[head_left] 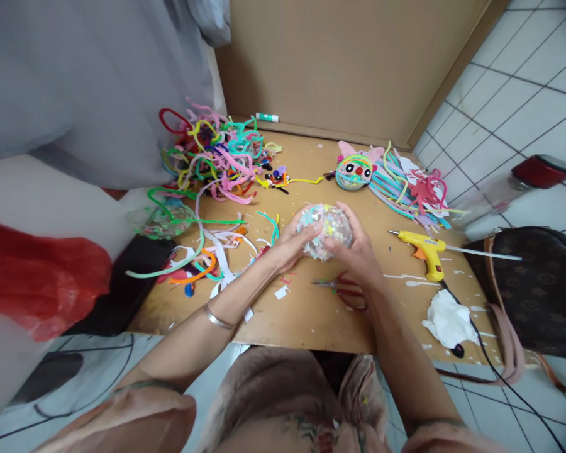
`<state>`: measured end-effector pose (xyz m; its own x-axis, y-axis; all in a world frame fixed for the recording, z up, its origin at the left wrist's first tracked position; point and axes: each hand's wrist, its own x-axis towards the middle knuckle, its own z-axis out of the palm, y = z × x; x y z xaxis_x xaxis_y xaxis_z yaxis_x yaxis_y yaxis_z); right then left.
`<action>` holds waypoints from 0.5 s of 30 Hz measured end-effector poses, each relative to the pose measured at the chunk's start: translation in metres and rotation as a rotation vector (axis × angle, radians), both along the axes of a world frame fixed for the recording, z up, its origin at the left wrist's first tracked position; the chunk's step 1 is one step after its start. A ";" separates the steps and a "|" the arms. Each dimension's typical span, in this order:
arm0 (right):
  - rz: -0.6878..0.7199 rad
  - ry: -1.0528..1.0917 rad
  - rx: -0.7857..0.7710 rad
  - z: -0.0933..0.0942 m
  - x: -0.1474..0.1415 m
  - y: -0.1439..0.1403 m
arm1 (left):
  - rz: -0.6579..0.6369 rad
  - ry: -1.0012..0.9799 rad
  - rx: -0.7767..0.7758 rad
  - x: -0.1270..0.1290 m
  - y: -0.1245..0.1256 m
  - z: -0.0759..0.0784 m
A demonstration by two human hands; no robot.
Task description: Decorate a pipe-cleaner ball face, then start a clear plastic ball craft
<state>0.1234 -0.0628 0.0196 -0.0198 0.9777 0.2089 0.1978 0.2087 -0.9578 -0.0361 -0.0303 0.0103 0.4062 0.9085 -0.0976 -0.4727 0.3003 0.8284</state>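
Between my two hands, over the middle of the table, is a clear rounded ball (pixel 334 228) filled or covered with pale pink, blue and yellow bits; its exact make is blurred. My left hand (pixel 292 246) wraps its left side, thumb across the front. On the opposite side, my right hand (pixel 358 251) closes round it with the thumb on the lower front. Scissors (pixel 346 292) with red handles lie on the table just below my right hand, partly hidden by it. Small white paper scraps (pixel 282 292) are scattered nearby.
A heap of pipe cleaners (pixel 221 151) fills the back left. A decorated pipe-cleaner face (pixel 353 171) lies at the back right. On the right are a yellow glue gun (pixel 424 248), crumpled tissue (pixel 448 319), a brown bag (pixel 538 283) and a red-lidded bottle (pixel 509 185). A glue stick (pixel 267 117) lies behind.
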 end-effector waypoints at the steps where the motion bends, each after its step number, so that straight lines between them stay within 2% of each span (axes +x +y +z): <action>1: -0.007 0.019 -0.014 -0.002 -0.001 0.001 | -0.010 -0.002 -0.016 0.000 -0.001 0.000; 5: -0.055 0.065 -0.053 -0.007 -0.004 0.003 | -0.057 -0.001 -0.071 0.002 -0.002 -0.001; 8: -0.085 0.093 -0.059 -0.009 -0.006 0.004 | -0.041 0.005 -0.088 0.004 -0.003 -0.002; 12: -0.027 0.233 -0.064 -0.012 -0.008 0.007 | 0.003 0.027 -0.134 0.005 0.002 -0.004; 15: -0.004 0.168 -0.033 -0.013 -0.009 0.007 | -0.063 -0.008 -0.224 0.004 0.006 -0.006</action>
<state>0.1143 -0.0555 0.0071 0.0166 0.9841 0.1768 0.0347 0.1762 -0.9837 -0.0318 -0.0247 0.0040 0.4632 0.8372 -0.2907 -0.4533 0.5057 0.7340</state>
